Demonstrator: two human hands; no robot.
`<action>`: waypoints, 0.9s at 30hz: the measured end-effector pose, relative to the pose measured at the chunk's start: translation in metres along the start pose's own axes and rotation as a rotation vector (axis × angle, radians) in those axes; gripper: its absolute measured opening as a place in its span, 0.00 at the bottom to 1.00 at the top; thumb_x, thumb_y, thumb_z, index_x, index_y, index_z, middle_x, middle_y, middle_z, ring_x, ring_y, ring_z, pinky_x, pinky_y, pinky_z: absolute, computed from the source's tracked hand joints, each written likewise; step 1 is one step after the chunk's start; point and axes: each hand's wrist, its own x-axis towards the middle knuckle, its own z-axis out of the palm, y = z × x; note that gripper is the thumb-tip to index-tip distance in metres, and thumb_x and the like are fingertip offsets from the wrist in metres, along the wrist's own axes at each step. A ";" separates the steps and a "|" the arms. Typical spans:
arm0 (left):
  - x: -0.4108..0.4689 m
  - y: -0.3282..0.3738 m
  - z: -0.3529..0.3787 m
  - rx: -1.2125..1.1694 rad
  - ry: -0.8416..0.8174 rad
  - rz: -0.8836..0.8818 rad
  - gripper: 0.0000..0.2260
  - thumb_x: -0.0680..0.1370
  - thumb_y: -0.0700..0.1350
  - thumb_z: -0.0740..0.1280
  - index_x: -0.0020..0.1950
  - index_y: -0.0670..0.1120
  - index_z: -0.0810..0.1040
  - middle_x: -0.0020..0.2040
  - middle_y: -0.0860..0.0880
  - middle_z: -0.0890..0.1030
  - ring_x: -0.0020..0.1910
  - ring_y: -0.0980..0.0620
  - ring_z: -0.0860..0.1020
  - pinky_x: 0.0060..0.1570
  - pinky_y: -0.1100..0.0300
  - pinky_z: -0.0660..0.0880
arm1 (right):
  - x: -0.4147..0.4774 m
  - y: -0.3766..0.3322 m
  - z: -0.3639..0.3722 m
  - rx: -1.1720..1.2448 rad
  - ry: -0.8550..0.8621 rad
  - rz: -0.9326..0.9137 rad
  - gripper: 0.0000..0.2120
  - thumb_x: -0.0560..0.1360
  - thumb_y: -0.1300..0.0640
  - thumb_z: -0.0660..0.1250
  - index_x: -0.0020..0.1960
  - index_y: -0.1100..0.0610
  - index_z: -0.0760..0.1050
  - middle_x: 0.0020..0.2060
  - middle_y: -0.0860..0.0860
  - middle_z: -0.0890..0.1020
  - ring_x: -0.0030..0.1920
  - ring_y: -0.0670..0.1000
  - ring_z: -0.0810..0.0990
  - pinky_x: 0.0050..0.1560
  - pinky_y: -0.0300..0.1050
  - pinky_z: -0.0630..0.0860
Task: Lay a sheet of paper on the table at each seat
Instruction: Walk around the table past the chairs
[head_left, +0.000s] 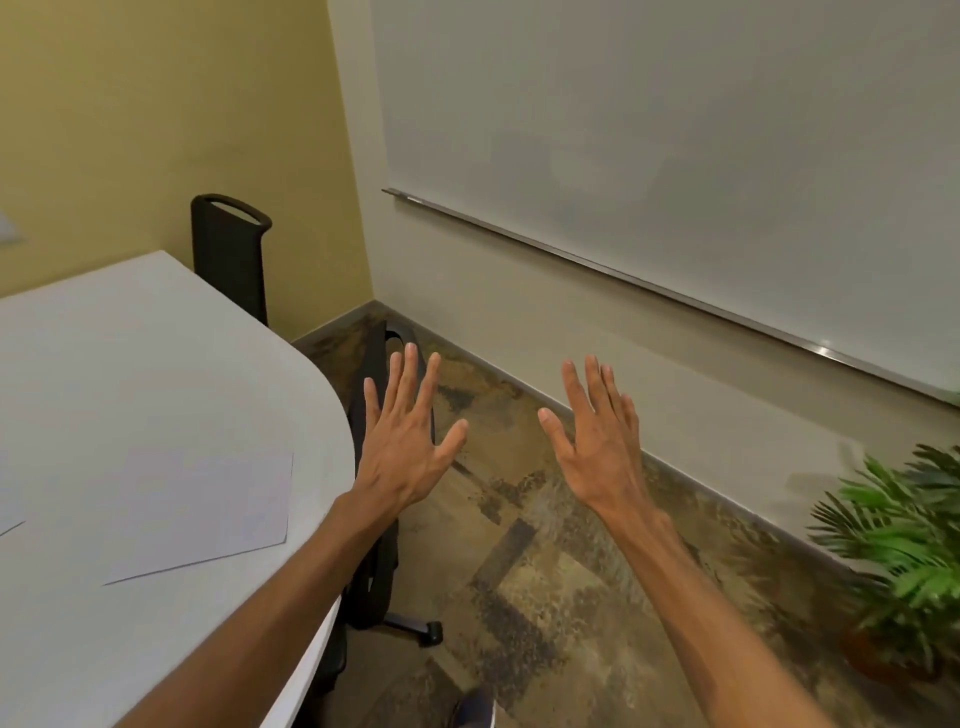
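Observation:
A white sheet of paper (205, 512) lies flat near the right edge of the pale grey table (130, 353). The corner of a second sheet (8, 514) shows at the left border. My left hand (402, 447) is held out with fingers spread, past the table's edge and above a black chair (376, 519) tucked under the table. My right hand (597, 441) is also spread and empty, held over the floor. Neither hand touches any paper.
Another black chair (231, 254) stands at the table's far side against the yellow wall. A whiteboard (675, 130) fills the right wall. A potted green plant (904, 545) sits on the patterned floor at the right. My shoe (475, 706) shows at the bottom.

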 end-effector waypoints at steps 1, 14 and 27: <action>0.012 -0.002 0.005 0.014 0.005 -0.014 0.36 0.80 0.65 0.49 0.82 0.54 0.37 0.82 0.49 0.34 0.79 0.51 0.31 0.78 0.38 0.39 | 0.016 0.004 0.005 0.017 -0.009 -0.008 0.32 0.81 0.35 0.47 0.81 0.43 0.43 0.81 0.47 0.41 0.80 0.47 0.36 0.79 0.55 0.41; 0.185 -0.044 0.055 0.092 0.113 -0.388 0.37 0.76 0.70 0.37 0.81 0.54 0.36 0.81 0.50 0.32 0.79 0.50 0.31 0.77 0.39 0.36 | 0.254 0.020 0.071 0.055 -0.116 -0.241 0.32 0.82 0.36 0.49 0.81 0.44 0.43 0.81 0.48 0.38 0.79 0.48 0.34 0.79 0.57 0.42; 0.286 -0.114 0.068 0.118 0.216 -0.633 0.34 0.80 0.67 0.45 0.82 0.54 0.38 0.81 0.52 0.33 0.79 0.52 0.31 0.77 0.40 0.33 | 0.433 -0.013 0.150 0.058 -0.194 -0.489 0.32 0.82 0.37 0.50 0.82 0.46 0.45 0.81 0.49 0.41 0.80 0.49 0.36 0.79 0.60 0.44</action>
